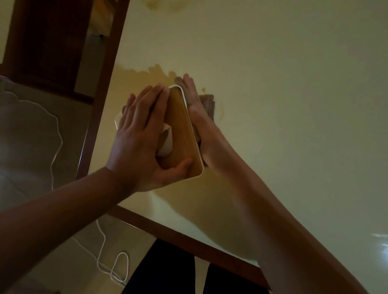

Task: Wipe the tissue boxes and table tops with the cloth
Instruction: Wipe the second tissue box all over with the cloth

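Place: a room in a home, probably.
Signs: glossy table [274, 78] with wooden edge, tiled floor [30, 135], white cable [57, 151] on it.

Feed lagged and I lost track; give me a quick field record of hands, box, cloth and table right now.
box: tissue box, wooden-look top, white rim, on the table
tissue: white tissue poking from the top slot
left hand: left hand flat over the box top, thumb along its near end
right hand: right hand pressing the cloth against the box's right side
table state: glossy pale top, dark wooden edge
floor: white cable beside the table
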Demonstrator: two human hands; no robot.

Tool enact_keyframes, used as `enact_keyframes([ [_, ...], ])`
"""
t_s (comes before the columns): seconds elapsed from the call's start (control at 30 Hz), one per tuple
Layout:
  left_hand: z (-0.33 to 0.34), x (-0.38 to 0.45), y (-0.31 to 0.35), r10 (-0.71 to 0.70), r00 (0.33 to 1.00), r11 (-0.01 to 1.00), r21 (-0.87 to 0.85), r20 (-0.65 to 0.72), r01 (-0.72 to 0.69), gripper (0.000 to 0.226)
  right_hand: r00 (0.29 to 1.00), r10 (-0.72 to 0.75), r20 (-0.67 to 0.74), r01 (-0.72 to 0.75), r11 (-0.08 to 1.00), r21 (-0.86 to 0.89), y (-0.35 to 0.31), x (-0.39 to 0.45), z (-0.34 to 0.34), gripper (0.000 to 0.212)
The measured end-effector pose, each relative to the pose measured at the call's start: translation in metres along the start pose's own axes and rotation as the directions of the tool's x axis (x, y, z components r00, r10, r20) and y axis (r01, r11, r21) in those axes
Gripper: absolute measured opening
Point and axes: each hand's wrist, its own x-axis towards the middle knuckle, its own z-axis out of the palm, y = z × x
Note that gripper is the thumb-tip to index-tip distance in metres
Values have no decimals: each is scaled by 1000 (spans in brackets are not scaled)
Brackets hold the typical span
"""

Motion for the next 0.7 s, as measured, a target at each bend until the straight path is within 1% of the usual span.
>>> enact_keyframes([
  [0.1,0,0,-1,0,1000,1000,4,-1,0,125,997,74,-16,-73,996,50,1,-27,5,57],
  [0.2,0,0,-1,-4,1000,1000,1,2,4,125,996,87,-26,-86,995,56,1,-64,10,52],
  [0.3,0,-1,-2,-2,1000,1000,1,-4,2,124,992,115,-44,-111,990,81,7,-100,14,60],
  [0.4,0,0,-2,2,1000,1000,-3,-4,-2,124,986,152,-74,-141,980,140,9,-112,22,57],
  [0.5,0,1,-2,3,1000,1000,-3,-4,-3,124,985,130,-111,-124,990,63,8,-100,20,52],
  [0.57,1,1,-2,2,1000,1000,-1,-4,-2,124,990,107,-87,-106,994,14,7,-78,15,52],
  [0.6,1,1,-2,2,1000,1000,-1,-3,-2,124,991,115,-72,-114,993,17,5,-64,12,52],
  [0.7,1,1,-1,3,1000,1000,1,-2,-3,125,993,111,-43,-112,994,-17,-3,-19,3,58],
])
